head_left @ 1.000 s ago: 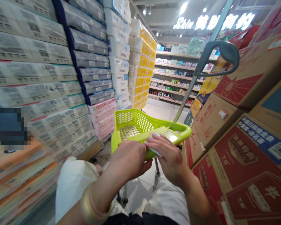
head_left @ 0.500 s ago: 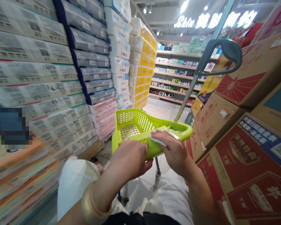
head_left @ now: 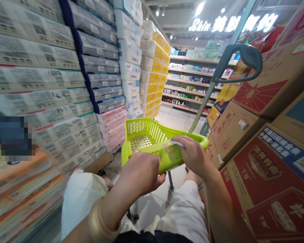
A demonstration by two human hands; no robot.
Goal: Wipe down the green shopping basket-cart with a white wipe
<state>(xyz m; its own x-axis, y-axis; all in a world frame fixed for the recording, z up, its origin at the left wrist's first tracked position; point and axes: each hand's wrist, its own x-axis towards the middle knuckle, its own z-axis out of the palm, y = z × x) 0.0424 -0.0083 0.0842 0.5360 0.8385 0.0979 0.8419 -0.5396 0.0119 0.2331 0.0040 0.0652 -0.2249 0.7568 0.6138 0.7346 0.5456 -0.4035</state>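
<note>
A lime-green shopping basket cart (head_left: 164, 148) stands in front of me, its perforated basket bare inside. My left hand (head_left: 143, 172) is closed around the near rim of the basket. My right hand (head_left: 192, 152) presses a folded white cloth or tissue (head_left: 176, 143) against the rim near its right end; its fingers are bent over the cloth. A small label panel (head_left: 172, 152) shows on the rim between the two hands. From the cart's right side rises a metal pole with a grey loop handle (head_left: 218, 72).
Stacked paper packs (head_left: 40, 81) wall the left side, with yellow-and-white packs (head_left: 154, 67) farther back. Cardboard cartons (head_left: 266, 162) crowd the right. Shelves of small boxed goods (head_left: 192, 77) stand across the tiled floor at the back.
My right hand has slid to the right along the rim with the white cloth, uncovering the label panel. My left hand keeps its hold on the rim.
</note>
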